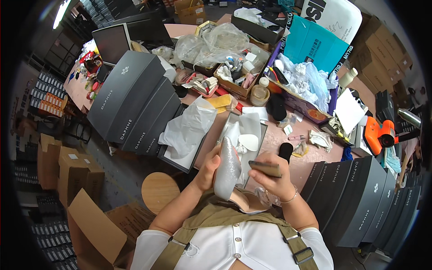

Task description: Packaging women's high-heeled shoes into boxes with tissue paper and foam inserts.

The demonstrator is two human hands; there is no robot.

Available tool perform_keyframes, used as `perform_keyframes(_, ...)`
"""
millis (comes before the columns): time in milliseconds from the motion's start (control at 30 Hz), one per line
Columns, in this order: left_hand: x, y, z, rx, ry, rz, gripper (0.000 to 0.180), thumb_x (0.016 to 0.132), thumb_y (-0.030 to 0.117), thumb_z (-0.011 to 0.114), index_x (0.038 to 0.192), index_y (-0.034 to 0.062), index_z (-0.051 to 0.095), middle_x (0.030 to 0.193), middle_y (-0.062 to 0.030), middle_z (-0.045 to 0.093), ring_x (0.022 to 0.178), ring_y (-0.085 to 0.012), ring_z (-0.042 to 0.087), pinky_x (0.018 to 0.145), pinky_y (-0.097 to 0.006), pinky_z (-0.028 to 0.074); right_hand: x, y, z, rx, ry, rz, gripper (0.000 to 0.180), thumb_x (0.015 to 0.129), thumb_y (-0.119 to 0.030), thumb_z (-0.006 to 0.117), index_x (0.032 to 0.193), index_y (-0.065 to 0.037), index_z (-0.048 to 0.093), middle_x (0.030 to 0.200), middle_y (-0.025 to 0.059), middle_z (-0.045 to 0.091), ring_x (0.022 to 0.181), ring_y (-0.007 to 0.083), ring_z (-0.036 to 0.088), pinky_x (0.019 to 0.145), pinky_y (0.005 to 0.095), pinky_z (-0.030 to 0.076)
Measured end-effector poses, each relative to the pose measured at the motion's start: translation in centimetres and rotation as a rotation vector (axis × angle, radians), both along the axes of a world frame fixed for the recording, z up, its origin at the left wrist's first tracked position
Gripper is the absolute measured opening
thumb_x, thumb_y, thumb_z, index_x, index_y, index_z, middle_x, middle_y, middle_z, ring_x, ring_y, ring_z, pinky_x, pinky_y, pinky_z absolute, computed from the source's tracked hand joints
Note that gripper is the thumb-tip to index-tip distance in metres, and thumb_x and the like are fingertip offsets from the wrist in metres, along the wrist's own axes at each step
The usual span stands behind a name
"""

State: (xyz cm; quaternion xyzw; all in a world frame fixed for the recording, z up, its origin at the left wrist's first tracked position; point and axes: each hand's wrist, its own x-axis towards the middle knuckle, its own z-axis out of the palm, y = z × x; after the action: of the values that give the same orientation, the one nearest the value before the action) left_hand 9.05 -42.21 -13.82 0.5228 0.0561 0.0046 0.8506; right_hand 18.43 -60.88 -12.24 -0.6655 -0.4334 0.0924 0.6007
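My left hand (208, 168) grips a glittery silver high-heeled shoe (227, 168) by its side and holds it upright close to my chest, toe down. My right hand (275, 178) is closed on a small flat brown block (265, 168) and holds it against the right side of the shoe. Just beyond the shoe an open shoe box (262, 135) lies on the pink table, with white tissue paper and a second pale shoe inside it.
Rows of dark grey shoe boxes lean at the left (135, 101) and at the right (360, 198). Bags, trays, a jar (259, 94) and an orange tool (380, 134) crowd the table. A round wooden stool (160, 191) and cardboard cartons (96, 227) stand on the floor.
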Motion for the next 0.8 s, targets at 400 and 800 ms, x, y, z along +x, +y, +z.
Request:
perform_keyframes(400,-0.1,-0.4,0.9,0.105,-0.093,-0.051,0.059,0.087,0.047,0.046,0.122,-0.001,0.047,0.104,-0.0053,0.054,0.093,-0.0124,0.049,0.082,-0.026,0.04,0.2,2.5,5.2,-0.083,-0.922,0.2,0.022,0.07,-0.019,0.056,0.09,-0.01,0.058,0.068,0.0003,0.042,0.058,0.0125,0.051,0.051,0.0253,0.04)
perform_keyframes(800,-0.4,-0.7,-0.2,0.157,0.024,-0.027,0.059,0.102,0.046,0.022,0.123,-0.0002,0.052,0.098,-0.0033,0.059,0.088,-0.0097,0.053,0.079,-0.024,0.043,2.1,1.6,4.2,0.021,-0.642,0.105,0.025,0.07,-0.014,0.062,0.094,-0.009,0.061,0.07,0.0036,0.048,0.058,0.019,0.053,0.051,0.0276,0.043)
